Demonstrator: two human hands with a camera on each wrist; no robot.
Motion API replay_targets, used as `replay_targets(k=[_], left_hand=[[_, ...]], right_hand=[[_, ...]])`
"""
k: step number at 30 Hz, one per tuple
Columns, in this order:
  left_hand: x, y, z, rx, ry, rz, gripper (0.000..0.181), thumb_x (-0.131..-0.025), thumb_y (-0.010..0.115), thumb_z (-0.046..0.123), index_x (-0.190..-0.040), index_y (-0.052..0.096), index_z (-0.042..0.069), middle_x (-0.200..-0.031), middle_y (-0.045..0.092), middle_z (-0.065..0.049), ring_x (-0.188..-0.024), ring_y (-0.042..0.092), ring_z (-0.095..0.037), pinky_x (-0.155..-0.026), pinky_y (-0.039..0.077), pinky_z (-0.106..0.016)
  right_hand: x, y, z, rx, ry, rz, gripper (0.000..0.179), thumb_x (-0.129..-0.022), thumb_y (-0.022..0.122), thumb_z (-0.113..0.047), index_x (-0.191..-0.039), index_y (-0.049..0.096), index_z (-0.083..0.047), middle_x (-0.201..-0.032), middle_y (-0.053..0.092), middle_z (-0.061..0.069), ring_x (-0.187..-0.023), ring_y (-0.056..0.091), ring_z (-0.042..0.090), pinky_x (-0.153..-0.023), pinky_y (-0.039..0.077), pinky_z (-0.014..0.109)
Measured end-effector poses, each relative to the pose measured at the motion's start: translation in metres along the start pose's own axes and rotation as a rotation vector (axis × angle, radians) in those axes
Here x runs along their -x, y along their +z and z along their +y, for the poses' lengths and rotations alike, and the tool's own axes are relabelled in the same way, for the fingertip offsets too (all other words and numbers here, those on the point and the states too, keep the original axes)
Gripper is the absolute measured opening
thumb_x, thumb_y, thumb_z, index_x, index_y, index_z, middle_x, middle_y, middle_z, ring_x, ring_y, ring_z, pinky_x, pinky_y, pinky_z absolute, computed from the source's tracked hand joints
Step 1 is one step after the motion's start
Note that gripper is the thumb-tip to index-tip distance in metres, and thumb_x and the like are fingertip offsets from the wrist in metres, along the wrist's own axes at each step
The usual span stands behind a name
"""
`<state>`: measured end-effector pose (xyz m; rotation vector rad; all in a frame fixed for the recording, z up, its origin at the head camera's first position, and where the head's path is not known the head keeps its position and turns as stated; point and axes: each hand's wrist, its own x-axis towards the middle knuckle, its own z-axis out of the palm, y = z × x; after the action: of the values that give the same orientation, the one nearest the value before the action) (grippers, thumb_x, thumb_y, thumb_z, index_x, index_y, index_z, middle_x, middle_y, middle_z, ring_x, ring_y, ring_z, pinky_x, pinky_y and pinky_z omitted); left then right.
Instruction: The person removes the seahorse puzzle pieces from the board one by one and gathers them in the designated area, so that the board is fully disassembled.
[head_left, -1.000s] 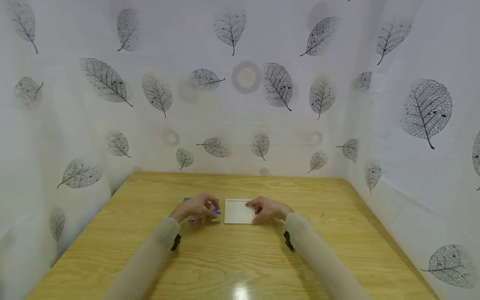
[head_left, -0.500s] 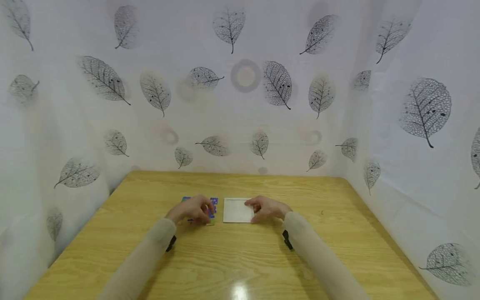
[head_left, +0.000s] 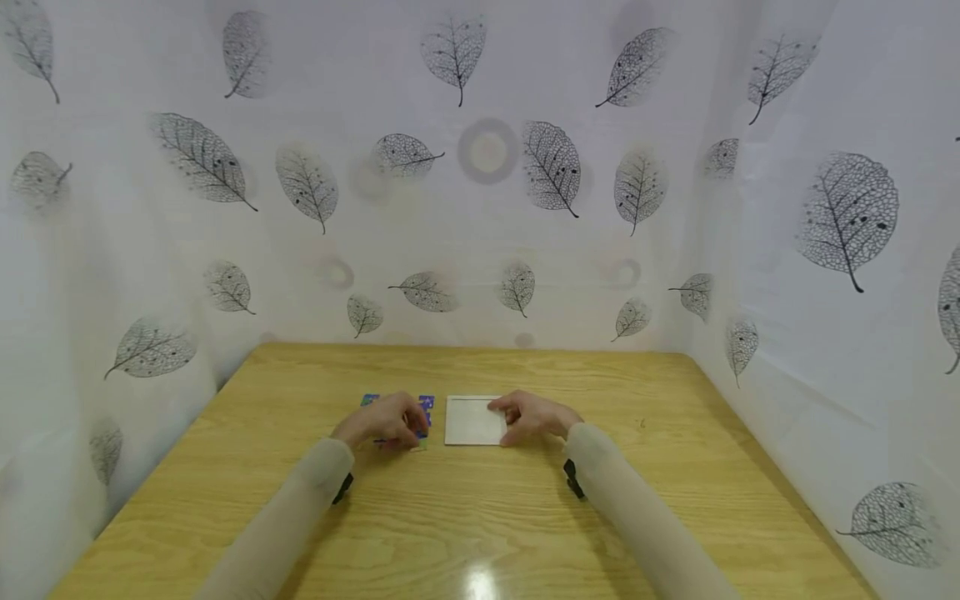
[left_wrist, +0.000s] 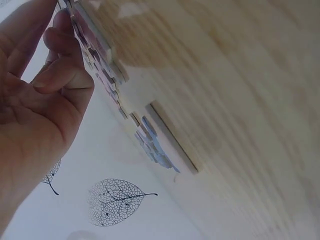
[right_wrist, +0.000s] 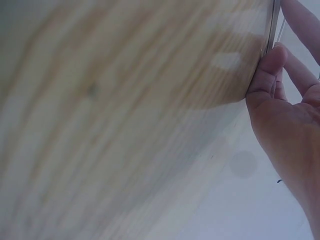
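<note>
My left hand (head_left: 386,421) arches over jigsaw puzzle pieces (head_left: 426,403) in blue, purple and green, left of centre on the wooden table. Its thumb and index fingertips reach the right side of the pieces. In the left wrist view the hand's (left_wrist: 50,80) fingers are bent beside the row of thin jigsaw pieces (left_wrist: 155,145); I cannot tell whether they pinch one. With thumb and index finger, my right hand (head_left: 536,417) grips the right side of a flat white square tray (head_left: 472,423). The right wrist view shows that hand (right_wrist: 285,95) at the tray's thin edge.
The light wooden table (head_left: 480,508) extends around both hands. A white curtain (head_left: 480,233) with grey leaf prints hangs behind it and on both sides. A narrow strip of table separates the puzzle pieces from the white tray.
My left hand has drawn back slightly leftward over the jigsaw pieces, showing more of their right edge. It has barely moved in the last half second. The right hand stays on the tray.
</note>
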<state>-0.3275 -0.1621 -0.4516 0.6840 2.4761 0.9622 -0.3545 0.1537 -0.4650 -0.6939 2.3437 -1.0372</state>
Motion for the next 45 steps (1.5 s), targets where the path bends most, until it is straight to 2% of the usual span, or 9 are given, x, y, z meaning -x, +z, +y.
replay_targets(k=[7, 18, 24, 29, 34, 40, 45], left_hand=[[0.0, 0.001, 0.001, 0.03, -0.014, -0.011, 0.023, -0.076, 0.081, 0.003, -0.097, 0.071, 0.005, -0.086, 0.064, -0.008, -0.071, 0.057, -0.015, -0.057, 0.049, -0.027], [0.001, 0.002, 0.002, 0.023, -0.01, -0.008, 0.023, -0.077, 0.079, 0.002, -0.099, 0.072, 0.004, -0.086, 0.065, -0.006, -0.069, 0.056, -0.014, -0.056, 0.049, -0.026], [0.002, 0.003, 0.003, 0.04, -0.036, -0.006, 0.023, -0.078, 0.078, 0.001, -0.101, 0.074, 0.005, -0.084, 0.065, -0.004, -0.059, 0.053, -0.011, -0.049, 0.045, -0.023], [0.002, 0.004, 0.004, 0.048, -0.058, 0.007, 0.023, -0.078, 0.079, 0.001, -0.1, 0.074, 0.007, -0.084, 0.064, -0.004, -0.059, 0.053, -0.012, -0.049, 0.044, -0.022], [0.004, 0.003, 0.005, 0.059, -0.046, 0.013, 0.023, -0.079, 0.078, 0.002, -0.101, 0.073, 0.005, -0.084, 0.064, -0.006, -0.058, 0.054, -0.013, -0.048, 0.045, -0.023], [0.004, -0.003, 0.004, 0.106, -0.036, 0.072, 0.019, -0.086, 0.072, 0.009, -0.105, 0.071, 0.005, -0.088, 0.063, -0.009, -0.063, 0.057, -0.018, -0.054, 0.052, -0.029], [-0.001, -0.009, 0.001, 0.107, 0.036, 0.141, 0.02, -0.094, 0.064, 0.016, -0.108, 0.068, 0.002, -0.096, 0.067, -0.013, -0.08, 0.062, -0.025, -0.069, 0.055, -0.037]], right_hand=[[0.0, 0.001, 0.0, 0.005, 0.006, 0.011, 0.069, -0.077, 0.08, -0.002, -0.14, 0.052, -0.005, -0.09, 0.044, 0.005, -0.079, 0.04, 0.016, -0.066, 0.034, 0.027], [0.0, 0.001, -0.002, 0.015, 0.009, 0.01, 0.069, -0.078, 0.081, -0.004, -0.14, 0.052, -0.006, -0.091, 0.043, 0.004, -0.08, 0.04, 0.016, -0.067, 0.033, 0.028], [0.0, 0.001, 0.0, 0.002, 0.011, 0.006, 0.069, -0.078, 0.081, -0.004, -0.141, 0.052, -0.007, -0.089, 0.041, 0.003, -0.079, 0.039, 0.016, -0.066, 0.033, 0.027], [0.0, 0.001, 0.0, 0.0, 0.011, 0.007, 0.068, -0.078, 0.08, -0.004, -0.141, 0.052, -0.007, -0.089, 0.042, 0.004, -0.079, 0.039, 0.016, -0.066, 0.032, 0.028], [0.001, 0.001, 0.0, -0.002, 0.011, 0.0, 0.068, -0.078, 0.08, -0.004, -0.14, 0.052, -0.007, -0.09, 0.042, 0.004, -0.079, 0.039, 0.016, -0.066, 0.033, 0.028], [0.001, 0.001, 0.001, -0.008, -0.014, -0.009, 0.068, -0.079, 0.08, -0.004, -0.141, 0.051, -0.005, -0.09, 0.041, 0.005, -0.079, 0.038, 0.016, -0.066, 0.032, 0.028], [0.002, -0.001, 0.0, -0.005, -0.019, -0.009, 0.068, -0.079, 0.08, -0.004, -0.141, 0.051, -0.005, -0.096, 0.044, 0.008, -0.081, 0.039, 0.017, -0.067, 0.033, 0.028]])
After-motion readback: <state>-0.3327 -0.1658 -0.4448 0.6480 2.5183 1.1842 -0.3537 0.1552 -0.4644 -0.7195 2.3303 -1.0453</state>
